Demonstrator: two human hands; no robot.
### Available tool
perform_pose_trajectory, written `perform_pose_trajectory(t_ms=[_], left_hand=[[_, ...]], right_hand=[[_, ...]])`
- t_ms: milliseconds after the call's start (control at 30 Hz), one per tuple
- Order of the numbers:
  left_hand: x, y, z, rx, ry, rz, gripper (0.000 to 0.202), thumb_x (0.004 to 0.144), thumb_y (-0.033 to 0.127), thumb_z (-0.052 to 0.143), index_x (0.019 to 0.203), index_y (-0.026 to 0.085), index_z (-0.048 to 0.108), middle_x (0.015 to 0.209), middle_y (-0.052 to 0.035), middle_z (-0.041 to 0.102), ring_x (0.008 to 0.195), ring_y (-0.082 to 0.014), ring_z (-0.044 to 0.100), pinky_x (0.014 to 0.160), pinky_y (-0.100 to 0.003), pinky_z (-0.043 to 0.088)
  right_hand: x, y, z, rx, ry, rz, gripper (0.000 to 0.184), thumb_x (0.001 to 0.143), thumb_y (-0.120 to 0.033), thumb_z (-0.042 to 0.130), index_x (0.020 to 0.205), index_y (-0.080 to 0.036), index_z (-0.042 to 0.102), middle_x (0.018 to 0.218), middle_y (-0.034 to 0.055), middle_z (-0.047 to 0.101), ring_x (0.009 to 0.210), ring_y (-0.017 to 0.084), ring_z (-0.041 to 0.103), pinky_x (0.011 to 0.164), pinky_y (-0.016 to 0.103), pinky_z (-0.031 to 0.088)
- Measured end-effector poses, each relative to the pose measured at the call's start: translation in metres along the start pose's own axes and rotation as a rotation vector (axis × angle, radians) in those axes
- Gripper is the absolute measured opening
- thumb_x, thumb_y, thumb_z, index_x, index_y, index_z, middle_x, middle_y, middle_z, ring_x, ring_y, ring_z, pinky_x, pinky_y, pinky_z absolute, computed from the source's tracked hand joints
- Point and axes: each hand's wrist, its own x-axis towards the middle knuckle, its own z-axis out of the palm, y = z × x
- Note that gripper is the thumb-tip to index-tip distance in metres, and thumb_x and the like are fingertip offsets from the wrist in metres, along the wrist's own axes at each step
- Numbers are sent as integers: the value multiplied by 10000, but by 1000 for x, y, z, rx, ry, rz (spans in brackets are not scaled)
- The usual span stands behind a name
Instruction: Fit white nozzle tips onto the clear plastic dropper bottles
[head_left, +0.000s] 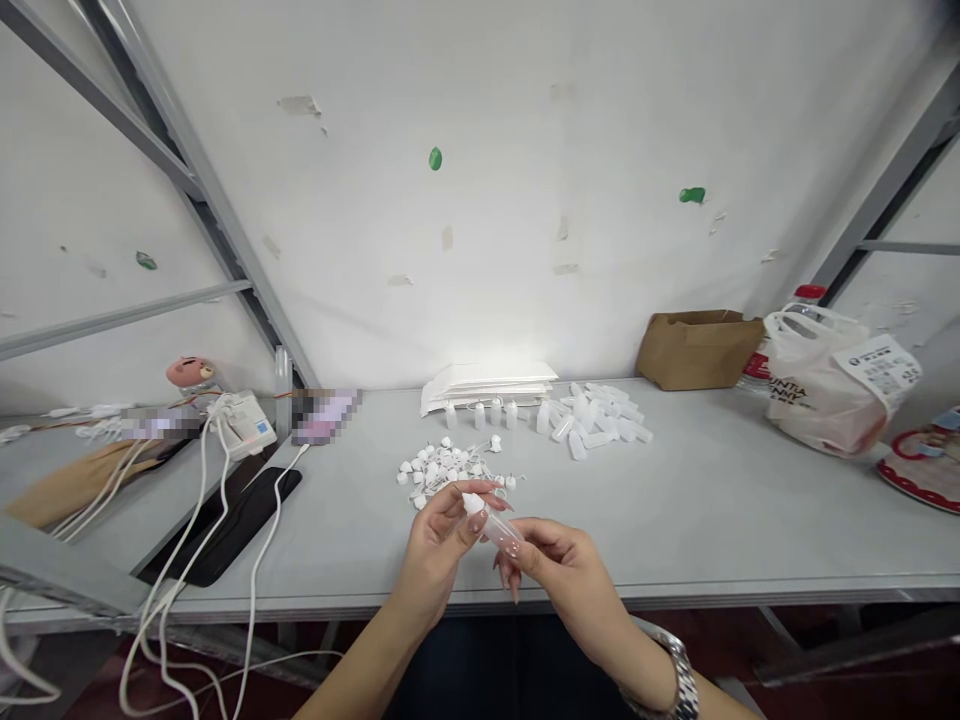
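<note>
Above the near edge of the grey table [712,520], both my hands meet on a small clear plastic bottle [501,527]. My right hand [559,570] grips the bottle's body. My left hand [442,535] pinches a white cap [472,503] at the bottle's top end. Just beyond my hands lies a heap of several white caps [446,467]. Farther back to the right is a pile of several clear bottles [596,418]. A few capped bottles [491,412] stand upright in a row behind the caps.
A stack of white bags [487,385] lies at the wall. A brown paper bag [694,350] and a white plastic bag [832,385] sit at the back right. At the left are white cables [210,480], a black flat object [232,525] and a power strip [244,422].
</note>
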Motion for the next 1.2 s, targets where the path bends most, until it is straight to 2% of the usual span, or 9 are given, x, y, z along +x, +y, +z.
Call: perform_pose_trajectory(t_ms=[100, 200, 300, 367, 433, 600, 767, 967, 1200], left_hand=[[0, 1, 0, -6, -36, -43, 300, 674, 391, 732, 902, 201, 690, 860, -64, 707, 867, -211, 627, 729, -269, 468], [1, 5, 3, -68, -78, -106, 551, 628, 521, 714, 1075, 204, 652, 1052, -119, 690, 1070, -297, 567, 830, -345, 462], [2, 11, 4, -289, -98, -161, 695, 731, 679, 473, 1188, 170, 592, 1236, -144, 598, 1206, -300, 472, 975, -390, 382], [3, 15, 3, -423, -83, -185, 687, 822, 657, 314, 1175, 144, 605, 1286, -139, 559, 1251, -276, 432, 1039, -394, 319], [4, 18, 2, -496, -74, -195, 661, 857, 619, 279, 1165, 138, 611, 1308, -133, 540, 1281, -270, 398, 1060, -410, 296], [3, 19, 1, -511, -74, -177, 637, 875, 589, 282, 1177, 128, 601, 1328, -136, 519, 1295, -279, 378, 1067, -428, 289], [1, 14, 0, -360, -47, -146, 414, 895, 427, 430, 1140, 160, 630, 1269, -104, 581, 1260, -244, 433, 1077, -382, 289], [0, 12, -1, -365, -36, -163, 428, 872, 456, 462, 1100, 151, 657, 1229, -109, 611, 1209, -244, 491, 1066, -372, 314], [2, 13, -1, -302, -17, -85, 359, 792, 381, 624, 1072, 162, 669, 1207, -126, 623, 1184, -269, 515, 1058, -388, 315]], right_hand=[[2, -1, -1, 143, -100, 59, 289, 768, -409, 646, 703, -129, 670, 553, -3, 547, 510, 94, 469, 533, 237, 388], [4, -2, -1, 339, -142, 122, 320, 778, -413, 639, 639, -125, 645, 552, 4, 542, 543, 97, 468, 580, 242, 387], [7, -3, -3, 496, -135, 179, 304, 788, -412, 633, 741, -115, 674, 549, -5, 534, 537, 87, 451, 641, 254, 395], [10, -5, -7, 553, -107, 217, 323, 785, -427, 632, 802, -109, 683, 531, -19, 512, 512, 78, 423, 639, 253, 392], [12, -6, -11, 581, -65, 236, 338, 778, -445, 633, 786, -111, 684, 519, -26, 494, 507, 76, 409, 629, 248, 388], [14, -10, -16, 596, -39, 238, 341, 788, -440, 624, 771, -105, 685, 497, -34, 463, 509, 79, 386, 621, 240, 376], [12, -4, -12, 599, -133, 247, 373, 837, -455, 549, 740, -114, 663, 488, -32, 467, 456, 70, 336, 578, 249, 348], [11, -2, -8, 573, -145, 263, 369, 816, -466, 571, 704, -118, 622, 478, -39, 455, 442, 64, 327, 567, 253, 333], [10, 1, -5, 545, -182, 283, 348, 830, -437, 556, 687, -125, 612, 475, -24, 499, 423, 66, 346, 534, 246, 320]])
